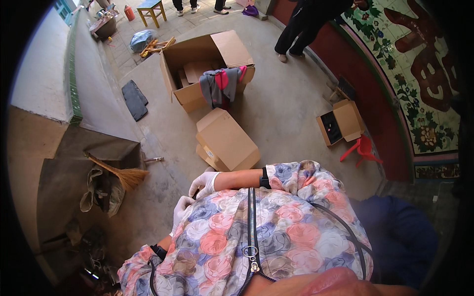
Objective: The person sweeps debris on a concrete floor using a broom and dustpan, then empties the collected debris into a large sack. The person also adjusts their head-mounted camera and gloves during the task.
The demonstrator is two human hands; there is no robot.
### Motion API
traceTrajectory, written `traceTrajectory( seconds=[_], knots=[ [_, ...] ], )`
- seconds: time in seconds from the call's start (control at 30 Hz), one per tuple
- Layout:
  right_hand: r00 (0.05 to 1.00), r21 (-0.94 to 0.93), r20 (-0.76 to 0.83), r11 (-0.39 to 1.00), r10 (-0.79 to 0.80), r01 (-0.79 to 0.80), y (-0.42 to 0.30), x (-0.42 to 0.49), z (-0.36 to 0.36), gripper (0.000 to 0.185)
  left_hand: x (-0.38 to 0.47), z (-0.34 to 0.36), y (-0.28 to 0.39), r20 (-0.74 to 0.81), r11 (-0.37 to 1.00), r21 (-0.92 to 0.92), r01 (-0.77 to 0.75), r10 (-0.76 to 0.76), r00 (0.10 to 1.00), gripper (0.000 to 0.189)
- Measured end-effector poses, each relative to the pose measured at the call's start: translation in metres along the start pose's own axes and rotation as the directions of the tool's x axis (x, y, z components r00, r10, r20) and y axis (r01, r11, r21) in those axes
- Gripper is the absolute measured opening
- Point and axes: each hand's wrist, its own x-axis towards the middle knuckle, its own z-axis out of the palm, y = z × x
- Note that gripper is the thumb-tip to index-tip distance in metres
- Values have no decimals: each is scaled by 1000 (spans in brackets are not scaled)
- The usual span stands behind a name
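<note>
Both hands wear white gloves and are close together at the left side of my floral jacket (222,229). My right hand (204,184) reaches across my front, its fingers bent downward. Just below it is my left hand (180,212), partly covered by the jacket. A small dark thing (196,194) shows between them; its kind and which hand has it are unclear. Beyond my right forearm, a flat cardboard box (229,138) lies on the floor, its near end partly hidden by my arm.
A large open carton (192,98) stands ahead, a grey-and-pink garment (222,83) over its side. Left are a straw broom (126,174), a sack (114,199) and dark slabs (134,100). Right are a small open box (330,127), a red plastic chair (363,151) and a standing person (300,29).
</note>
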Motion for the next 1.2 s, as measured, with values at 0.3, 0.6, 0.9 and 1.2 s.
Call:
traceTrajectory(
  seconds=[0.3, 0.6, 0.9, 1.2],
  knots=[
    [961, 72, -260, 991, -92, 115, 3, -8, -12, 23, -1, -19, -16, -24, 996, -66, 53, -55, 998, 33],
    [617, 350, -758, 665, -213, 660, -26, -37, -56, 17, -15, -107, -41, 240, 858, 39, 511, -505, 829, 21],
    [310, 134, -901, 485, -303, 864, -52, -68, -57, 17, 106, -42, 29, 455, 901, 421, -102, -113, 883, 45],
    [144, -205, -920, 760, -365, 617, -75, -104, -64, 24, 152, 136, 74, 986, 892, 165, -420, -142, 86, 30]
  ],
)
